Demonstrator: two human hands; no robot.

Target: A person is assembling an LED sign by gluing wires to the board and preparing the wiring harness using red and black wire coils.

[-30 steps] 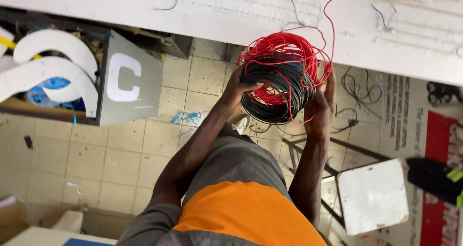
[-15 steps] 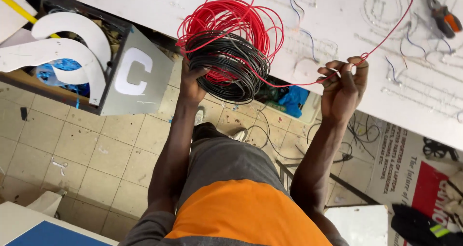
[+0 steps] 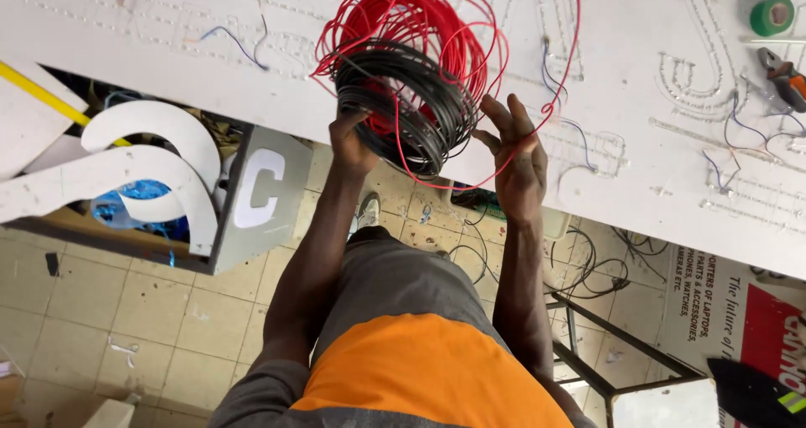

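Currently, a coil of black and red wire [image 3: 409, 75] is held above the edge of a white workbench [image 3: 630, 75]. The coil is gripped at its lower left rim by the left hand [image 3: 351, 143], fingers clamped around the black turns. The right hand [image 3: 514, 155] is held open just beside the coil, fingers spread; a loose red strand appears to cross its fingertips. A roll of green tape [image 3: 771, 15] and pliers [image 3: 782, 74] are seen well apart on the bench.

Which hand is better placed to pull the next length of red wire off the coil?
Probably the right hand: it is open beside the wire coil, with a loose red strand running by it. The left hand grips the coil.
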